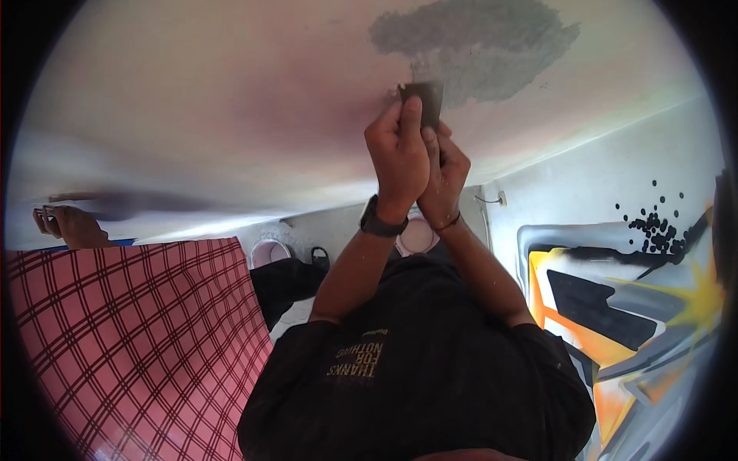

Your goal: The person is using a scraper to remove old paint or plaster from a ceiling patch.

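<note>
Both of my hands are raised together against a pale wall (254,84). Closed around a small dark flat rectangular piece (430,104), my left hand (400,154), with a watch on its wrist, has its thumb laid along the face. My right hand (444,173) is pressed close beside it, fingers curled around the lower end of the same piece. Whether this is a scraper blade or a folded abrasive sheet I cannot tell. Its top edge meets the wall at the lower border of a rough grey patch (500,58).
At the left a person in a pink checked shirt (146,330) holds a hand (73,225) near the wall. Below stand a bucket (270,252) and a second pale bucket (417,234). A painted wall (615,300) borders the right; a cable fitting (501,198) sticks out there.
</note>
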A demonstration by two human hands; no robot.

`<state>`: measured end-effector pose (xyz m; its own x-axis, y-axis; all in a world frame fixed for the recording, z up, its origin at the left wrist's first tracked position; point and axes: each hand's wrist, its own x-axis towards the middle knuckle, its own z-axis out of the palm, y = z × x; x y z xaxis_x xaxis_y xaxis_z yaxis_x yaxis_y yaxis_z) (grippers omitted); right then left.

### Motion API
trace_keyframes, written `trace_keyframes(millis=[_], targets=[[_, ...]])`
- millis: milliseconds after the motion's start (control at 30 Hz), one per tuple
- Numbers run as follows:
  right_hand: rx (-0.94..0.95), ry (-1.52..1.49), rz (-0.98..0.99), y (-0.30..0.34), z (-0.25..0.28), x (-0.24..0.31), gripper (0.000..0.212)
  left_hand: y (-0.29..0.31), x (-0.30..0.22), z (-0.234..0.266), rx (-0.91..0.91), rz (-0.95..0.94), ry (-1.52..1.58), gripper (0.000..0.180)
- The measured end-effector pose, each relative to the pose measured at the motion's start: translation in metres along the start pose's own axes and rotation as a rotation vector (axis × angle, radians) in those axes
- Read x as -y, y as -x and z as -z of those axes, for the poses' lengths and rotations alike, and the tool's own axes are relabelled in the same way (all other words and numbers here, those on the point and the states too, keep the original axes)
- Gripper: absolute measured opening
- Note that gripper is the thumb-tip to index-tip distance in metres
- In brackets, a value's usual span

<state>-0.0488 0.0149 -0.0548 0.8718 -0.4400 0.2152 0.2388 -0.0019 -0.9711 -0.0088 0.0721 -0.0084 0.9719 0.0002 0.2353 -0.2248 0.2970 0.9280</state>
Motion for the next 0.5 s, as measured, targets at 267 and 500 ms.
trace_keyframes(millis=[267, 500], targets=[[0.009, -0.054, 0.042, -0.004, -0.006, 0.017, 0.031, -0.005, -0.017, -0.004, -0.027, -0.004, 0.045, 0.037], [-0.029, 0.103, 0.065, 0.014, -0.006, 0.014, 0.029, 0.012, -0.004, 0.008, -0.069, 0.132, -0.011, 0.037]])
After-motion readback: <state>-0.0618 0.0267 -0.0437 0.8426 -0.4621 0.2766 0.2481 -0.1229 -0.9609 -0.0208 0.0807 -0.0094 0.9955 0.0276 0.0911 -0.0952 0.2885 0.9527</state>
